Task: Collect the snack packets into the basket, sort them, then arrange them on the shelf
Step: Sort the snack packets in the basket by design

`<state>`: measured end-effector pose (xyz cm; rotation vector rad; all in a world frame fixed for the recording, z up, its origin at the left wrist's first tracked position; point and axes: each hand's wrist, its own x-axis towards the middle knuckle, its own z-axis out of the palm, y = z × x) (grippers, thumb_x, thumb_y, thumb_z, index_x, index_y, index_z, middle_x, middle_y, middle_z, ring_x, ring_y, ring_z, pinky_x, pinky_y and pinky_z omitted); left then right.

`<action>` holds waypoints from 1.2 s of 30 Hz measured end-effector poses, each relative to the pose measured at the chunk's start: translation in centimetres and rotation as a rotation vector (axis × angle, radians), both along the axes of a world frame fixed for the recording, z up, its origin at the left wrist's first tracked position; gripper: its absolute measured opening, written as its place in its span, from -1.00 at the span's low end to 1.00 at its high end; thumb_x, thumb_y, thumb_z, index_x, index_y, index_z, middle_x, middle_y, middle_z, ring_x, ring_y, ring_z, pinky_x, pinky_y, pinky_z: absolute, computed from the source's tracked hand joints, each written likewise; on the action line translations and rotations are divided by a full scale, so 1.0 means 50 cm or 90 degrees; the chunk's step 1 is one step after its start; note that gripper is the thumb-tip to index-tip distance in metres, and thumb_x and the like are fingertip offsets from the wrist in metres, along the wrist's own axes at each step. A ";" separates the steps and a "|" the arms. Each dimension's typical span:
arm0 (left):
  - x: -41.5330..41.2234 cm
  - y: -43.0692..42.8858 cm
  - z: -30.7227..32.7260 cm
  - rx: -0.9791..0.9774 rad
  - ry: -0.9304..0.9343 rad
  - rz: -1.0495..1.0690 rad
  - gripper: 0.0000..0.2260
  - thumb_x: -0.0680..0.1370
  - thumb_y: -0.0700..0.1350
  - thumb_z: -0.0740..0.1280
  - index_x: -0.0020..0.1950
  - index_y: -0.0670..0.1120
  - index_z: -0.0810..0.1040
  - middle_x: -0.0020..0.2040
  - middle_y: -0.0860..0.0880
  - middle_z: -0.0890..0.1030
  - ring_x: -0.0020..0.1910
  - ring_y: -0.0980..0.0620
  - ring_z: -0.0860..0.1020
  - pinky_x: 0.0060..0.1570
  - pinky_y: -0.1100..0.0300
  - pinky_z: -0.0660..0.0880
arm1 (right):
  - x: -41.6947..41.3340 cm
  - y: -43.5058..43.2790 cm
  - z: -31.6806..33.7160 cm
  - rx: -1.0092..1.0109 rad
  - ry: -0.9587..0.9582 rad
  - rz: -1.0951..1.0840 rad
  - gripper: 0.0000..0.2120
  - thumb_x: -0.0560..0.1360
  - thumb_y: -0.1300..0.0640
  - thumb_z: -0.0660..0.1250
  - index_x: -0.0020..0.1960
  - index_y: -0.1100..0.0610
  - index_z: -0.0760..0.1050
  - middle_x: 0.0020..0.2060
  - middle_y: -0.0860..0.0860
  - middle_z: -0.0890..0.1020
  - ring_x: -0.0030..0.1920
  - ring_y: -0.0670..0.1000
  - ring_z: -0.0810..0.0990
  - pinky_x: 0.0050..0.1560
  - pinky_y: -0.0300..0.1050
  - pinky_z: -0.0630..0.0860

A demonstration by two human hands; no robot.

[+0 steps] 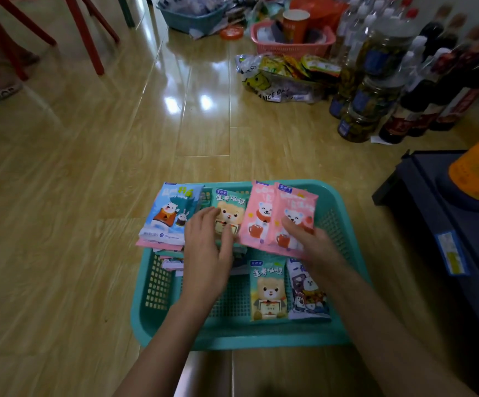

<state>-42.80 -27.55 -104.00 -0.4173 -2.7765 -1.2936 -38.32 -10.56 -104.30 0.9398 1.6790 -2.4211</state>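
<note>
Nearest the person is the front wall of the teal basket [232, 339] on the wood floor, with both bare forearms reaching over it. Two packets lie flat and loose in its near right corner: a green bear packet [268, 290] and, touching its right edge, a purple packet [307, 296]. Both have their long axes running away from the person. The purple one sits partly under the right forearm, and the green one lies in the gap between the arms. Further in, the left hand [208, 247] is open, its relaxed fingers resting on a matching green packet [232, 203] that stands against the far side. The right hand [312, 245] has one digit pressed on the face of the front pink packet [292, 207], which overlaps a second pink packet [258, 216]. Its other fingers are hidden, so I can't say whether it pinches or only presses. A stack topped by a blue packet [169, 216] hangs over the far left rim. My guess is that sorting is under way. The loose green packet belongs with its twin, which lies straight ahead of it, and the left hand looks freer to take it. A dark shelf unit [433, 224] stands to the right. Beyond are jars [375, 96], bottles [447, 81] and a pink basket [290, 45].
</note>
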 end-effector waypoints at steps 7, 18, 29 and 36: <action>0.040 0.008 0.058 0.283 -0.474 -0.068 -0.78 0.54 -0.13 0.30 0.18 -0.12 0.47 -0.08 -0.07 0.66 -0.30 0.14 0.65 -0.35 0.29 0.56 | 0.072 -0.034 0.023 0.005 0.015 0.162 -0.67 0.35 0.05 0.38 0.07 0.15 0.54 -0.12 0.06 0.71 -0.09 0.07 0.70 -0.16 -0.14 0.60; 0.078 -0.173 -0.008 0.216 -0.530 0.158 -0.84 0.53 -0.32 0.22 -0.11 -0.09 0.52 -0.43 0.03 0.65 -0.50 0.12 0.60 -0.52 0.28 0.50 | 0.104 -0.080 -0.020 0.112 -0.146 0.285 -0.90 0.54 0.15 0.23 -0.11 0.11 0.51 -0.23 -0.01 0.66 -0.31 -0.08 0.64 -0.23 -0.24 0.57; 0.022 -0.171 -0.050 -0.116 -0.564 0.074 -0.86 0.57 -0.26 0.20 -0.18 -0.12 0.39 -0.02 -0.17 0.56 -0.05 -0.13 0.55 -0.05 0.10 0.48 | 0.044 -0.164 -0.069 0.240 -0.306 0.489 -0.68 0.59 -0.08 0.09 0.11 0.12 0.46 -0.04 0.17 0.54 -0.02 0.04 0.52 0.21 -0.11 0.42; -0.005 -0.166 -0.105 -0.206 -0.620 -0.020 -0.78 0.57 -0.21 0.23 0.18 -0.26 0.45 0.14 -0.21 0.57 0.13 -0.16 0.56 0.20 -0.04 0.48 | 0.049 -0.156 -0.068 0.318 -0.362 0.586 -0.56 0.63 -0.04 0.01 0.35 0.22 0.33 0.33 0.17 0.40 0.31 0.09 0.40 0.23 -0.13 0.32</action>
